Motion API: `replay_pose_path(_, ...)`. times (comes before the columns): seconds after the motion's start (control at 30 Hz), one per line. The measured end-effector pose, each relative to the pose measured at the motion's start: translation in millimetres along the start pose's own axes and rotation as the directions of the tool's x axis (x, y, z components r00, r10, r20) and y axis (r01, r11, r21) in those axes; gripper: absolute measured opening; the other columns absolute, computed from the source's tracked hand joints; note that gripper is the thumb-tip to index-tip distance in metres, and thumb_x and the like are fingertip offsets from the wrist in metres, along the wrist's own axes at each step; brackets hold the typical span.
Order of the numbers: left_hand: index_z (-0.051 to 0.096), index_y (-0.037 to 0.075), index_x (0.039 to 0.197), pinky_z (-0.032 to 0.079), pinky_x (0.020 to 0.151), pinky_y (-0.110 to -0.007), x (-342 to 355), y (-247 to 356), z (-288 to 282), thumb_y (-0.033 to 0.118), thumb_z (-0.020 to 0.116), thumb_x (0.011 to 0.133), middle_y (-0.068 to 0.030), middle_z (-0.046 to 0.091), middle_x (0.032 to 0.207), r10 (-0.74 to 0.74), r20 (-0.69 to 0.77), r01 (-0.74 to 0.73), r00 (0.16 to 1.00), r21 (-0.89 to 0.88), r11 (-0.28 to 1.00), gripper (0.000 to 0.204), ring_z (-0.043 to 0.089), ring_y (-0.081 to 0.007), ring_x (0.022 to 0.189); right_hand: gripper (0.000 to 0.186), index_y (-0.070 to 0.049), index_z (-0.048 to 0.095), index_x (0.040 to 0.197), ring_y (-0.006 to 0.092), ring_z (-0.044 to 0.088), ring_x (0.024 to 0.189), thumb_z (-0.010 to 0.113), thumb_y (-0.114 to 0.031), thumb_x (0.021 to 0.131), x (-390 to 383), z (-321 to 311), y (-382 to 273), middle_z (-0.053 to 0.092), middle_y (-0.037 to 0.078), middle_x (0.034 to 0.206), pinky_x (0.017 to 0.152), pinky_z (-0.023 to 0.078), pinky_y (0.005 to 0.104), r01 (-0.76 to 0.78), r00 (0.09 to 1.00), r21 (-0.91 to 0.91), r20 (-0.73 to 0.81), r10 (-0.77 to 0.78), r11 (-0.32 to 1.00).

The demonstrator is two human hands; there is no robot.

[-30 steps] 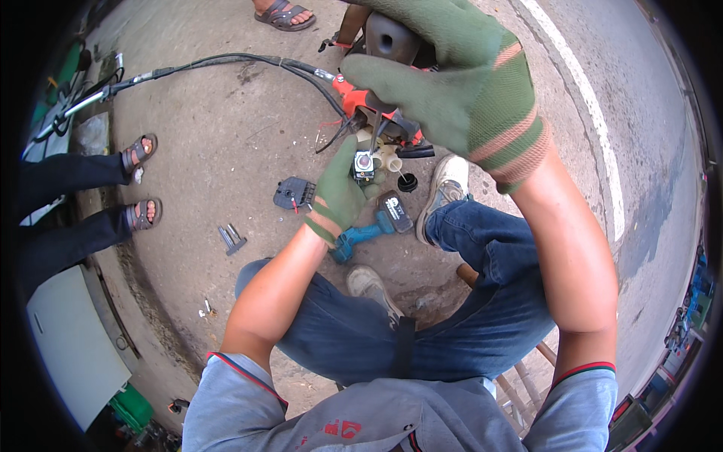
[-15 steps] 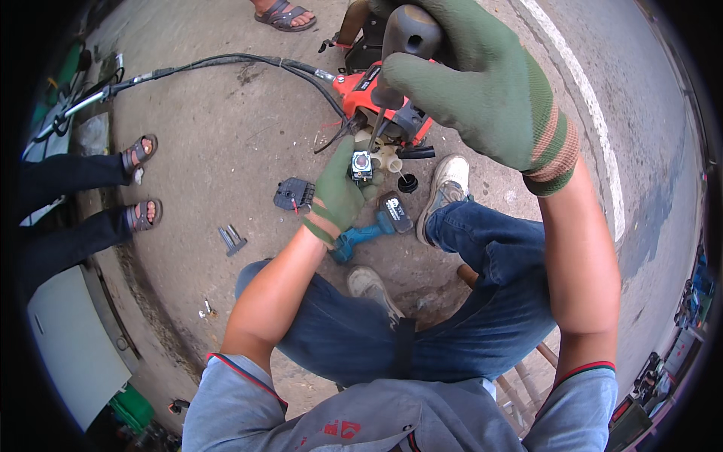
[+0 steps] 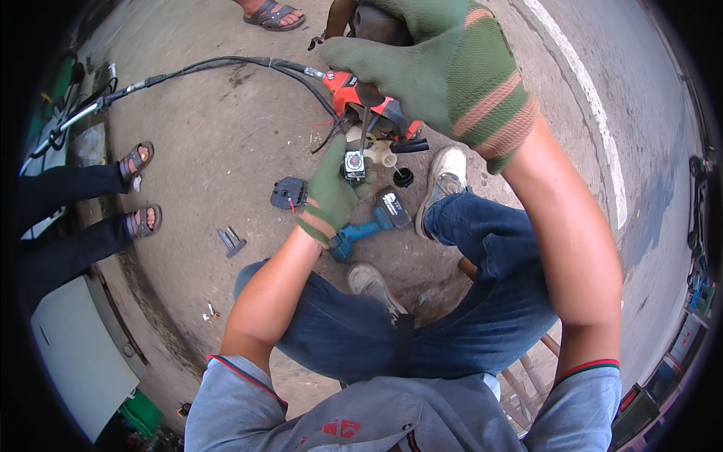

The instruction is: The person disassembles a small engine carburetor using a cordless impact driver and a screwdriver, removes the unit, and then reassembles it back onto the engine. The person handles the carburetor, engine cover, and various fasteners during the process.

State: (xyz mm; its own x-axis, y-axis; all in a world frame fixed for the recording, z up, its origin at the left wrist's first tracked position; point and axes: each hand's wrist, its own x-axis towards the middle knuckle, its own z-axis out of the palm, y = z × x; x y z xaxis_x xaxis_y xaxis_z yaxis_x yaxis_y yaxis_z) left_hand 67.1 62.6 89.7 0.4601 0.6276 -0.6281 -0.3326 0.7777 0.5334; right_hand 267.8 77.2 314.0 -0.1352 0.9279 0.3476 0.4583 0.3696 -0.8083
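Sitting on ground: someone's sandalled feet [image 3: 135,188] far left. Black cover [image 3: 289,193] beside left hand [image 3: 331,192]. Left hand, green glove, wraps small metal part [image 3: 354,165], low, above blue drill [image 3: 369,224]. Right hand [image 3: 444,68], fingers closed, grips screwdriver [image 3: 364,126], tip touching part. Red engine [image 3: 367,105] just behind.

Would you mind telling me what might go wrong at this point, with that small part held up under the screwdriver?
1. The left hand holds the small metal part in the air, so the screwdriver in the right hand might slip onto the gloved fingers.
2. Anything dropped could get lost on the rough ground, where small bits already lie scattered.
3. The blue power tool lies near the shoe and may get kicked.
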Motion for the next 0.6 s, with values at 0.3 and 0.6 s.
replay_pose_path(0.3,0.067,0.016,0.120,0.051,0.056,-0.026,-4.9,1.6,7.4,0.051,0.054,0.107,0.0004,0.071,0.095,-0.007,-0.037,0.007,0.999,0.009,1.000,0.040,0.071,-0.0178,0.078,0.058,-0.005,0.059,0.144,0.0213,0.064,0.077,0.075,-0.010,0.088,3.8,4.6,-0.1,0.064,0.011,0.083,0.071,0.051,0.0349,0.060,0.995,-0.150,-0.070,-0.071,0.987)
replay_pose_path(0.6,0.067,0.016,0.119,0.051,0.056,-0.026,-2.5,1.5,3.1,0.052,0.056,0.106,0.0002,0.070,0.094,0.009,-0.010,-0.009,1.000,0.021,1.000,0.040,0.071,-0.0178,0.077,0.057,-0.001,0.061,0.142,0.0191,0.067,0.085,0.077,-0.013,0.088,-6.2,2.4,-16.9,0.071,0.015,0.097,0.079,0.055,0.0325,0.009,0.999,-0.013,-0.053,-0.010,1.000)
